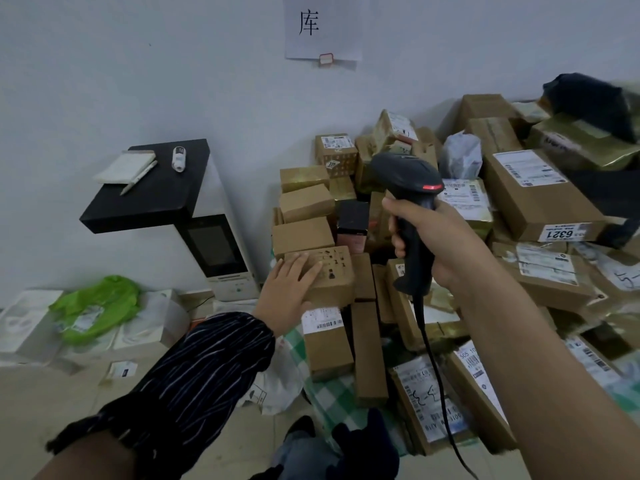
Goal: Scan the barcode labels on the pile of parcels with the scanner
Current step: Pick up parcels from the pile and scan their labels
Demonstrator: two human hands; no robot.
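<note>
A: Entry. Where is the scanner point(414, 230)?

B: Held upright above the middle of the pile of parcels point(519, 216), head tipped forward and down toward the boxes. There is a red strip on the side of the head. Its black cable point(433, 358) hangs from the handle base and runs down over the parcels.

A: Grip?

B: The right hand point(443, 244) is clenched round the handle, fingers wrapped in front, thumb up near the head. The forearm is bare.

A: And the other one?

B: The left hand point(287, 296) lies flat on a small printed box point(332, 275) at the near left edge of the pile, with fingers straight and nothing grasped. A dark striped sleeve point(194, 372) covers that forearm.

A: Labels in view?

B: A barcode label point(322, 322) sits on the brown box just below the left hand. A long box point(540, 199) to the right shows "6321" upside down. The other labels are too blurred to read.

A: Surroundings?

B: To the left, against the wall, is a black-topped machine point(152, 206) carrying a notepad point(126, 166), a pen point(138, 178) and a small white bottle point(179, 158). A green bag point(100, 306) lies on the floor beside it.
</note>
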